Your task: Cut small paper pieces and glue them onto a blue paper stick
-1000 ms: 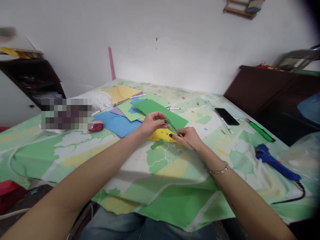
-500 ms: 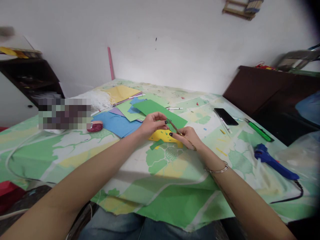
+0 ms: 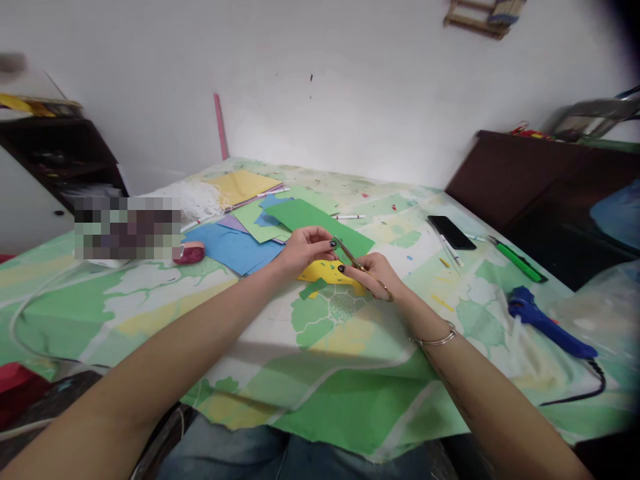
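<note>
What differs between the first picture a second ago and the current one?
In the right hand, the scissors have shifted slightly: their handle loop now shows clearly below the hand, apparently spread wider. Neither hand visibly let go of or took hold of anything. The left hand, green sheet, phone and blue glue gun stayed as they were.

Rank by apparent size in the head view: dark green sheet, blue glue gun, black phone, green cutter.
1. Dark green sheet
2. Blue glue gun
3. Black phone and green cutter: unranked; cutter looks longer, phone broader.
</note>
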Tool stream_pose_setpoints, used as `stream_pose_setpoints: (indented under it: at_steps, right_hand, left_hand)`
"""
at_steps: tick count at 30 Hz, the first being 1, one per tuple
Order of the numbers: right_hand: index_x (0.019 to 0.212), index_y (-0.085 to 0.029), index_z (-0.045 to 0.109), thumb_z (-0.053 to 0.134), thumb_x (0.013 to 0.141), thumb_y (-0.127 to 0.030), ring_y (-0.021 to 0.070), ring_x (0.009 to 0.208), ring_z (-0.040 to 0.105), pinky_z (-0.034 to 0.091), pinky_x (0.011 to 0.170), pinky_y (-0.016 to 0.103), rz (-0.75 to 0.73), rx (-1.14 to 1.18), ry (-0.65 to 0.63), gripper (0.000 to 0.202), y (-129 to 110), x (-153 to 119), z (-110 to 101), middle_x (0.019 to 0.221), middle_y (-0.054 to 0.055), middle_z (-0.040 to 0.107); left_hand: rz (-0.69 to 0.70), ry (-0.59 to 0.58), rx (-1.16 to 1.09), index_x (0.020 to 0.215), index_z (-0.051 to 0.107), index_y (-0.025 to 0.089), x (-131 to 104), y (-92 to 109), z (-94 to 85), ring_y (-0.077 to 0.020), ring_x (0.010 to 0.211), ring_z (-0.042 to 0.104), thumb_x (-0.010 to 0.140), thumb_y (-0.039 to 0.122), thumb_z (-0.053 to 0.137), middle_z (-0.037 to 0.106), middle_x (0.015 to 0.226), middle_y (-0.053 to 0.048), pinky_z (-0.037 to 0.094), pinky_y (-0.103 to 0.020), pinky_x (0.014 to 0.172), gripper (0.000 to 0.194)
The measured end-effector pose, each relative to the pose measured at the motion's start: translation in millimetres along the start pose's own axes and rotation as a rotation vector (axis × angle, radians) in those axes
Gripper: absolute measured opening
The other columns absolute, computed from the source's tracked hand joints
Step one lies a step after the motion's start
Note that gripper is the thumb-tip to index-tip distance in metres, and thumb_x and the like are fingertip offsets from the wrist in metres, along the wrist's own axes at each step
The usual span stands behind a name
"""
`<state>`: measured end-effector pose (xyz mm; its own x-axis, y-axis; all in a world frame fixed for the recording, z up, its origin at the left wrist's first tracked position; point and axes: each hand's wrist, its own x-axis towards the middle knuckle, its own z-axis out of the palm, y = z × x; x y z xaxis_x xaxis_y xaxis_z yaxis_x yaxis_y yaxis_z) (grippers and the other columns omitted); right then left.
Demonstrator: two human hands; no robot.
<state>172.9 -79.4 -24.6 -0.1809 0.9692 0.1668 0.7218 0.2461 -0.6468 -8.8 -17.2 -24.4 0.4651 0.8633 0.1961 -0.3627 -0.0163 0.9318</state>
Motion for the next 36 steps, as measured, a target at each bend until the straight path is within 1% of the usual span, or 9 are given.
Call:
stream_pose_setpoints:
  at_steps: [5, 11, 17, 23, 28, 32, 36]
  right_hand:
    - [0.049, -0.018, 0.032, 0.051, 0.074, -0.058, 0.0068, 0.046, 0.023, 0.015, 0.043, 0.023, -0.041, -0.03, 0.006, 0.051, -0.6, -0.1, -0.1, 0.045, -0.005, 0.025]
    - [0.047, -0.017, 0.034, 0.052, 0.073, -0.056, 0.0067, 0.046, 0.023, 0.015, 0.043, 0.023, -0.086, -0.113, 0.033, 0.05, -2.5, 0.6, -1.0, 0.046, -0.004, 0.026]
    - [0.046, -0.016, 0.036, 0.051, 0.072, -0.059, 0.0066, 0.046, 0.023, 0.015, 0.044, 0.023, -0.092, -0.145, 0.043, 0.052, -1.3, 0.8, -0.3, 0.045, -0.004, 0.026]
    - [0.046, -0.016, 0.036, 0.052, 0.072, -0.057, 0.0068, 0.046, 0.024, 0.016, 0.044, 0.023, -0.09, -0.165, 0.044, 0.051, -2.1, 0.7, -0.2, 0.045, -0.004, 0.027]
    - [0.046, -0.016, 0.037, 0.05, 0.073, -0.058, 0.007, 0.046, 0.023, 0.016, 0.045, 0.023, -0.096, -0.185, 0.043, 0.052, -2.6, 1.2, 0.1, 0.045, -0.004, 0.027]
    - [0.046, -0.016, 0.037, 0.049, 0.074, -0.057, 0.0072, 0.046, 0.024, 0.016, 0.045, 0.023, -0.121, -0.212, 0.038, 0.051, -2.8, 1.5, -0.1, 0.045, -0.004, 0.028]
    - [0.045, -0.016, 0.036, 0.05, 0.074, -0.055, 0.0073, 0.046, 0.024, 0.016, 0.045, 0.023, -0.113, -0.239, 0.054, 0.051, -3.5, 1.5, 0.1, 0.045, -0.004, 0.026]
  left_hand:
    - [-0.018, 0.017, -0.013, 0.074, 0.056, 0.009, 0.0, 0.5, 0.6, -0.0129, 0.054, 0.064, 0.066, 0.009, 0.068, 0.064, 0.058, -0.003, 0.05, -0.021, 0.053, 0.014]
    - [-0.057, 0.044, -0.034, 0.072, 0.057, 0.009, -0.1, 1.1, 0.9, -0.0122, 0.053, 0.064, 0.066, 0.006, 0.065, 0.063, 0.056, -0.002, 0.049, -0.02, 0.052, 0.011]
    - [-0.075, 0.06, -0.037, 0.071, 0.057, 0.009, 0.1, 0.9, 1.0, -0.0119, 0.052, 0.063, 0.066, 0.006, 0.065, 0.062, 0.056, -0.001, 0.049, -0.021, 0.052, 0.01]
    - [-0.094, 0.066, -0.04, 0.071, 0.058, 0.008, 0.5, 0.5, 1.3, -0.011, 0.05, 0.063, 0.066, 0.005, 0.064, 0.062, 0.055, -0.001, 0.048, -0.019, 0.049, 0.009]
    - [-0.115, 0.079, -0.036, 0.07, 0.058, 0.007, 0.6, 0.6, 1.6, -0.0105, 0.048, 0.062, 0.067, 0.004, 0.063, 0.062, 0.054, -0.002, 0.047, -0.018, 0.048, 0.006]
    - [-0.13, 0.084, -0.034, 0.07, 0.06, 0.007, 0.9, 0.4, 0.3, -0.0108, 0.049, 0.062, 0.066, 0.005, 0.065, 0.063, 0.054, -0.003, 0.048, -0.019, 0.049, 0.007]
    - [-0.137, 0.081, -0.03, 0.07, 0.06, 0.007, 0.7, 0.4, -0.6, -0.0112, 0.05, 0.062, 0.067, 0.004, 0.065, 0.063, 0.055, -0.003, 0.049, -0.021, 0.051, 0.006]
